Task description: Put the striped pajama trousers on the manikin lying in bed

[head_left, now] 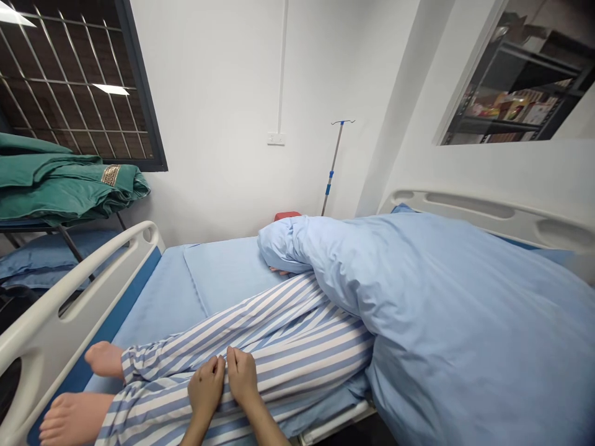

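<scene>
A figure lies on the bed in blue-and-white striped trousers [316, 365], with bare feet [79, 418] toward the left end. My left hand [207, 385] is curled into a loose fist over the nearer leg, around the shin or knee. Just to its right, my right hand [242, 373] is likewise closed, the two fists side by side with a narrow gap. No object shows in either one, and the cloth around them is not visibly pulled up. A light blue quilt [418, 297] covers the upper body, and a few fingertips peek out under its edge.
White bed end boards stand at left [88, 266] and right [469, 201]. Behind the bed is an IV pole [331, 176] near a red object [287, 215]. Folded green cloth [69, 183] lies beneath the barred window [69, 80]. A bed rail [337, 422] runs along the near side.
</scene>
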`<act>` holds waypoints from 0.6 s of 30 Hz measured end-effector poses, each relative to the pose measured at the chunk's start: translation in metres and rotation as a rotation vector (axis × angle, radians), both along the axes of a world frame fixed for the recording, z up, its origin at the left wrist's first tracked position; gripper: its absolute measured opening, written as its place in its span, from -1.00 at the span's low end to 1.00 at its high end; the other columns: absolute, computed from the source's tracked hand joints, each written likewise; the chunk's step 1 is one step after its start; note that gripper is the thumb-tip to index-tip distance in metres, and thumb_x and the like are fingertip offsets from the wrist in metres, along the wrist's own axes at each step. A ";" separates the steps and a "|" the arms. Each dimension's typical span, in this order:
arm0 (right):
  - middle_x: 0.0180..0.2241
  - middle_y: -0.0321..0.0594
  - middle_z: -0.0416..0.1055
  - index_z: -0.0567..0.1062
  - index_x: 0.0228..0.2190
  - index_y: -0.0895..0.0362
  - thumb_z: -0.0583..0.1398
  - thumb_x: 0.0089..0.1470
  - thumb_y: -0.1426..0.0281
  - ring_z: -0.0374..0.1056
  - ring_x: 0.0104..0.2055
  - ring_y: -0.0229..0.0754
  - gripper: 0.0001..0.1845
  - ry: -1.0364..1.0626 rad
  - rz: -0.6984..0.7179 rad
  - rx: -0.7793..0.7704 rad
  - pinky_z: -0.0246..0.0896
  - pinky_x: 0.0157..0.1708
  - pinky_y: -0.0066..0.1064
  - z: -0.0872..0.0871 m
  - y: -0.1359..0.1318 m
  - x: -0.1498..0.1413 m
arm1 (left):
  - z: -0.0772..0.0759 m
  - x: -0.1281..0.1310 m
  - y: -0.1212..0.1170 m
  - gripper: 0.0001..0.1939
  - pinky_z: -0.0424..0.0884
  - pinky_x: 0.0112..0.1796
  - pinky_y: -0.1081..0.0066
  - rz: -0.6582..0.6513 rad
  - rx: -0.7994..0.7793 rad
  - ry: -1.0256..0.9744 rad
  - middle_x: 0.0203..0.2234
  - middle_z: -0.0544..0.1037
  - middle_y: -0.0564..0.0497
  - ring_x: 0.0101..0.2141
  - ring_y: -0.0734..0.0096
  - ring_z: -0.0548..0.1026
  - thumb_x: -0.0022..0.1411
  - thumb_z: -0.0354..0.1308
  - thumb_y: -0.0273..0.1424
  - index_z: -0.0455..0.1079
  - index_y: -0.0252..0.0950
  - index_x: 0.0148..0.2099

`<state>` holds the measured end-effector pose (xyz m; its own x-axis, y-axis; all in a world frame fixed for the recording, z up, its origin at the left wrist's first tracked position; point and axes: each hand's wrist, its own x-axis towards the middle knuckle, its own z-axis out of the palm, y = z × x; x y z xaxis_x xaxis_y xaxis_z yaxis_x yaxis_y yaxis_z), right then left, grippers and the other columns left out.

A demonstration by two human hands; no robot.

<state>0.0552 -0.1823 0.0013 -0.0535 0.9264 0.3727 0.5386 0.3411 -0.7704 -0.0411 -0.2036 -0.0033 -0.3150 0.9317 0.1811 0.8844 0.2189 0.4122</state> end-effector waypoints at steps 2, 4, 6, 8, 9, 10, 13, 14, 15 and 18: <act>-0.68 -0.24 0.34 0.38 -0.66 0.14 -0.14 0.21 0.28 0.18 -0.61 -0.29 -0.47 0.029 -0.011 0.013 -0.23 -0.55 -0.41 0.001 0.000 0.000 | 0.005 0.001 0.002 -0.65 0.10 -0.45 0.49 0.001 -0.025 -0.093 -0.55 0.49 0.03 -0.45 0.41 0.40 0.18 -0.17 -0.22 0.30 -0.23 -0.52; -0.67 -0.23 0.35 0.39 -0.66 0.14 -0.14 0.20 0.30 0.19 -0.61 -0.28 -0.47 0.054 -0.013 0.014 -0.23 -0.55 -0.41 0.001 0.000 0.000 | 0.011 0.003 0.005 -0.63 0.11 -0.45 0.48 -0.036 -0.013 -0.225 -0.60 0.45 0.04 -0.48 0.41 0.37 0.17 -0.17 -0.20 0.26 -0.25 -0.56; -0.66 -0.23 0.36 0.39 -0.65 0.14 -0.13 0.20 0.31 0.20 -0.59 -0.28 -0.49 0.089 -0.007 -0.009 -0.21 -0.55 -0.42 0.002 0.000 0.000 | 0.020 0.007 0.008 -0.61 0.15 -0.44 0.47 -0.091 0.035 -0.386 -0.64 0.40 0.05 -0.51 0.42 0.33 0.16 -0.17 -0.17 0.23 -0.26 -0.58; -0.65 -0.24 0.35 0.38 -0.66 0.14 -0.13 0.19 0.30 0.20 -0.59 -0.29 -0.50 0.138 0.018 -0.041 -0.18 -0.55 -0.44 0.003 0.001 0.001 | 0.032 0.014 0.012 -0.59 0.17 -0.46 0.46 -0.108 0.085 -0.557 -0.69 0.34 0.08 -0.55 0.44 0.29 0.14 -0.16 -0.12 0.20 -0.26 -0.60; -0.66 -0.26 0.34 0.36 -0.66 0.14 -0.13 0.19 0.30 0.19 -0.59 -0.30 -0.50 0.167 0.040 -0.053 -0.17 -0.55 -0.46 0.003 0.002 0.002 | 0.040 0.018 0.014 -0.58 0.17 -0.47 0.46 -0.100 0.101 -0.641 -0.72 0.29 0.10 -0.58 0.45 0.27 0.13 -0.15 -0.09 0.17 -0.25 -0.62; -0.67 -0.27 0.32 0.35 -0.67 0.15 -0.13 0.19 0.30 0.18 -0.59 -0.30 -0.50 0.196 0.064 -0.060 -0.15 -0.55 -0.47 0.002 0.003 0.004 | 0.049 0.022 0.015 -0.56 0.16 -0.50 0.46 -0.092 0.109 -0.720 -0.75 0.24 0.11 -0.61 0.47 0.24 0.12 -0.15 -0.07 0.12 -0.25 -0.64; -0.68 -0.31 0.27 0.30 -0.69 0.15 -0.13 0.18 0.29 0.16 -0.58 -0.32 -0.51 0.268 0.110 -0.069 -0.12 -0.55 -0.50 0.001 0.006 0.007 | 0.070 0.032 0.019 -0.52 0.14 -0.56 0.47 -0.081 0.112 -0.906 -0.82 0.11 0.15 -0.68 0.52 0.17 0.13 -0.17 -0.05 0.02 -0.23 -0.69; -0.69 -0.32 0.25 0.29 -0.69 0.15 -0.13 0.17 0.29 0.15 -0.58 -0.32 -0.52 0.285 0.107 -0.072 -0.12 -0.54 -0.50 0.000 0.007 0.007 | 0.072 0.034 0.020 -0.52 0.14 -0.57 0.47 -0.086 0.115 -0.937 -0.83 0.11 0.15 -0.69 0.52 0.16 0.14 -0.18 -0.06 0.02 -0.23 -0.69; -0.69 -0.32 0.24 0.28 -0.70 0.15 -0.12 0.17 0.29 0.14 -0.59 -0.32 -0.52 0.299 0.099 -0.076 -0.12 -0.55 -0.50 0.000 0.007 0.008 | 0.071 0.035 0.020 -0.52 0.15 -0.57 0.47 -0.083 0.123 -0.942 -0.84 0.11 0.15 -0.69 0.52 0.16 0.14 -0.20 -0.06 0.01 -0.22 -0.69; -0.71 -0.32 0.21 0.25 -0.72 0.15 -0.10 0.15 0.29 0.10 -0.60 -0.32 -0.53 0.343 0.058 -0.089 -0.12 -0.57 -0.49 -0.002 0.006 0.008 | 0.046 0.034 0.018 -0.54 0.22 -0.52 0.45 -0.048 0.156 -0.785 -0.79 0.28 0.09 -0.63 0.45 0.28 0.14 -0.19 -0.09 0.10 -0.23 -0.68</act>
